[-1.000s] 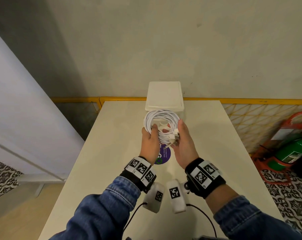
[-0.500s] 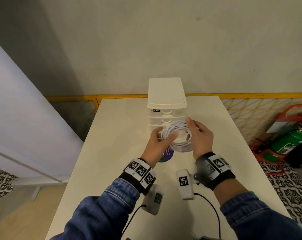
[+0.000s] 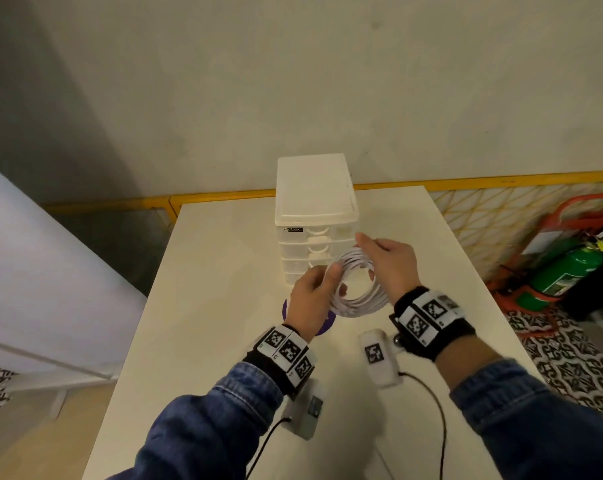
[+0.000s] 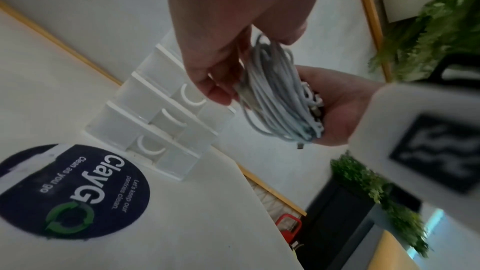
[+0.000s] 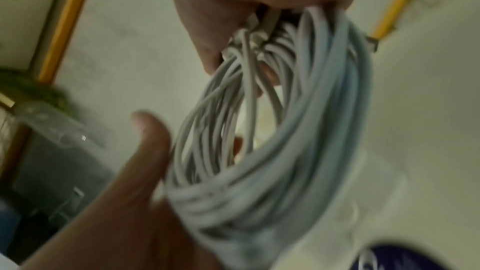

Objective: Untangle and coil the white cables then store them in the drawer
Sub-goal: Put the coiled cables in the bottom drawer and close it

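A coil of white cables point(image 3: 360, 296) is held above the table in front of a white three-drawer unit point(image 3: 314, 202) whose drawers are all shut. My left hand point(image 3: 313, 292) grips the coil's left edge, thumb on top. My right hand point(image 3: 386, 261) grips the right side, fingers curled over the top strands. In the left wrist view the coil point(image 4: 272, 93) hangs between my left fingers point(image 4: 215, 81) and my right palm point(image 4: 337, 106), beside the drawer unit point(image 4: 145, 110). In the right wrist view my right hand point(image 5: 233, 7) pinches the coil point(image 5: 272, 141) together with its connector ends.
The white table point(image 3: 206, 306) bears a round purple sticker point(image 4: 72, 192) under my left hand. A yellow railing point(image 3: 466, 180) runs behind the table. A green fire extinguisher point(image 3: 566, 271) in a red stand is on the floor at right.
Both hands have carried the coil to the right and down in front of the drawer unit's drawers. My right hand has shifted from the coil's near side to its top right.
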A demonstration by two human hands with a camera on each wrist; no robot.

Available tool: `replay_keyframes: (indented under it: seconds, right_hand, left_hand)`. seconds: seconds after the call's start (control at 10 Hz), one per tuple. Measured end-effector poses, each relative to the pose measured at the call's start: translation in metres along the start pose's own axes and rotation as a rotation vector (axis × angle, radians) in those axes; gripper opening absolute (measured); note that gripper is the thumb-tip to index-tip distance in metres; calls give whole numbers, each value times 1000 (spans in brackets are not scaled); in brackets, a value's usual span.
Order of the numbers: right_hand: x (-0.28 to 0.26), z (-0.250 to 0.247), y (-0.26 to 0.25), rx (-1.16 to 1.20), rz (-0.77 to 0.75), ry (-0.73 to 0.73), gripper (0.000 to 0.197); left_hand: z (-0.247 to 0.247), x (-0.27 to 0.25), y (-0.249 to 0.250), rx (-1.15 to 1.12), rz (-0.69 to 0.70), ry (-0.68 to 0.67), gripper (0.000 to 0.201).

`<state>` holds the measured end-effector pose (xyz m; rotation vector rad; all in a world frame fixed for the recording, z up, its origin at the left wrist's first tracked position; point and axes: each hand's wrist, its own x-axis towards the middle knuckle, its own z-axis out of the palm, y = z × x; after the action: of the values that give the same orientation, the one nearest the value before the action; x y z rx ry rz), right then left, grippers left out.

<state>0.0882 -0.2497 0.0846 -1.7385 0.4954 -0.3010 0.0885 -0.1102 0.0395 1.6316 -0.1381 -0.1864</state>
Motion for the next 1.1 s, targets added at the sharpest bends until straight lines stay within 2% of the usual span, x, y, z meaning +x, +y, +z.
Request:
replay_keyframes:
  seconds: [0.1,0.2,0.3,0.4,0.5,0.6,0.7,0.8,0.9,1.1]
  right_hand:
    - [43,-18,-17,-355,-172,-54,40]
    - [73,-24,-33,-556,-258,-101,39]
    - [97,-19,-35,-761,-322,-232,50]
    - [112,-16,-31,-853,-337,-301,56]
    - [119,-16,-27,-884,-352,-363,53]
    - [121,-17,-23,-866,-355,-363,48]
    - [121,-14,-23,-835,-339,-350,49]
    - [119,-13,-22,-835,-333,-350,49]
    - [117,-12,-21,-809,-316,-338,48]
    - [109,-9,-20,-814,-298,-310,46]
  left_hand:
    - [-6,27,-7,-48,-174,157,45]
    - [-12,64,-27,-63,-445,314,31]
    - [-4,85,-37,-117,-638,214,29]
    - [7,96,-41,-191,-670,223,39]
    - [11,102,-42,-378,-732,184,37]
    - [12,102,-53,-408,-675,223,20]
    - [11,93,-59,-332,-633,340,13]
    - [14,78,-65,-333,-603,365,17]
    - [16,56,-69,-348,-571,395,10]
    - [14,6,-85,-336,-583,391,9]
